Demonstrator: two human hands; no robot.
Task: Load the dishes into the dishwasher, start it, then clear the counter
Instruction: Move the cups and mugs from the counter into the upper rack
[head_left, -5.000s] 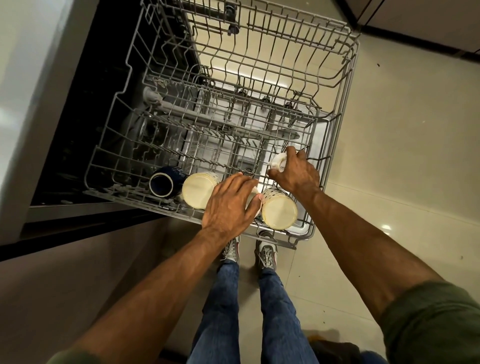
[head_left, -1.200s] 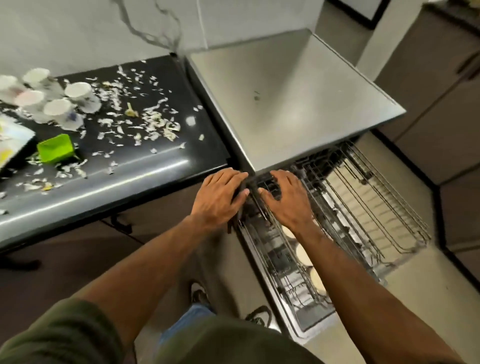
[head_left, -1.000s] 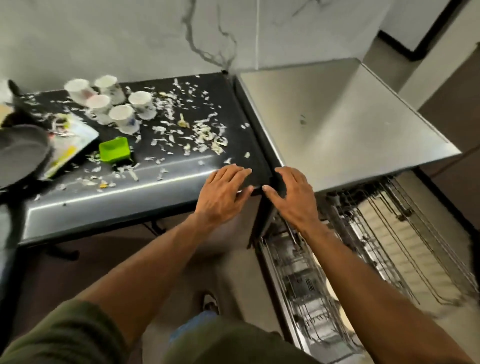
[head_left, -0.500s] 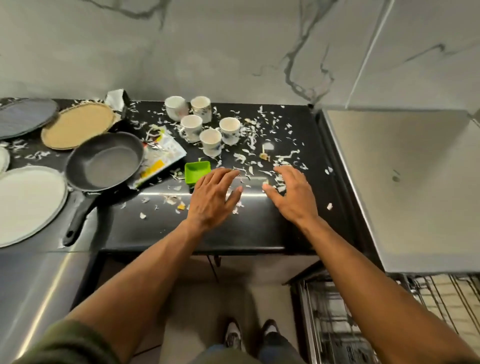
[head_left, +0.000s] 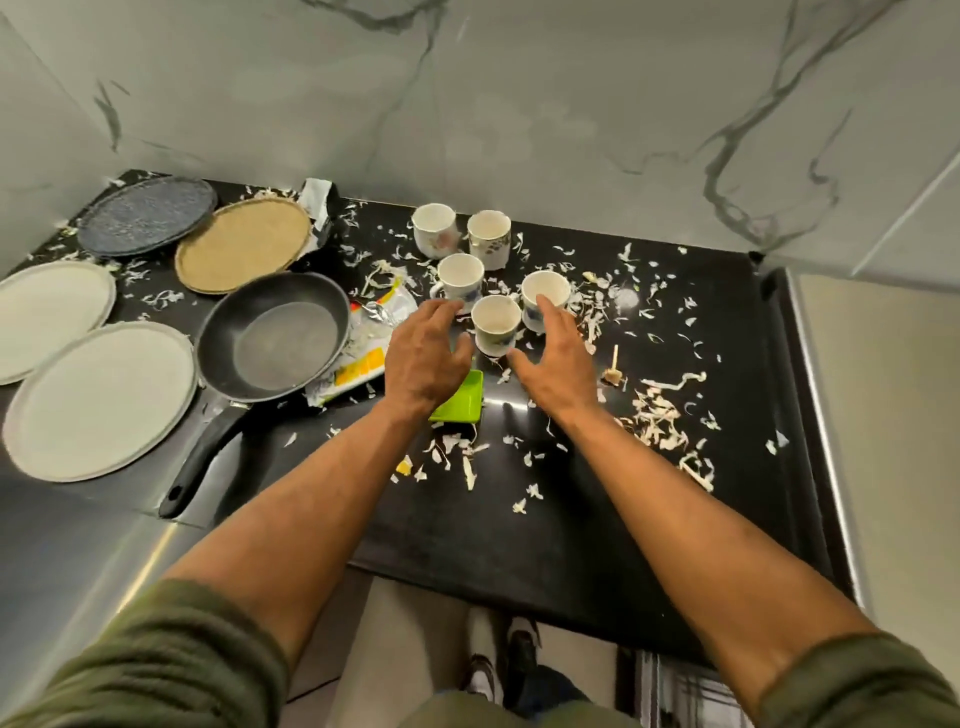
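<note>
Several white patterned cups stand on the black counter (head_left: 571, 519). The nearest cup (head_left: 496, 325) sits between my hands. My left hand (head_left: 426, 358) hovers just left of it with fingers relaxed, reaching towards another cup (head_left: 460, 278). My right hand (head_left: 556, 358) is spread just right of the nearest cup, its fingertips at a third cup (head_left: 545, 299). Neither hand grips anything. A green square dish (head_left: 462, 402) lies partly under my left hand. Only a corner of the dishwasher rack (head_left: 670, 691) shows at the bottom.
A black frying pan (head_left: 270, 343), two pale plates (head_left: 98, 400), a tan plate (head_left: 241, 244) and a dark speckled plate (head_left: 148, 215) lie at the left. Vegetable scraps (head_left: 660, 421) and a wrapper (head_left: 363, 358) litter the counter. The dishwasher's steel top (head_left: 883, 415) is at the right.
I turned from the dishwasher rack to the counter. Both hands moved forward across the counter and now flank the nearest cup.
</note>
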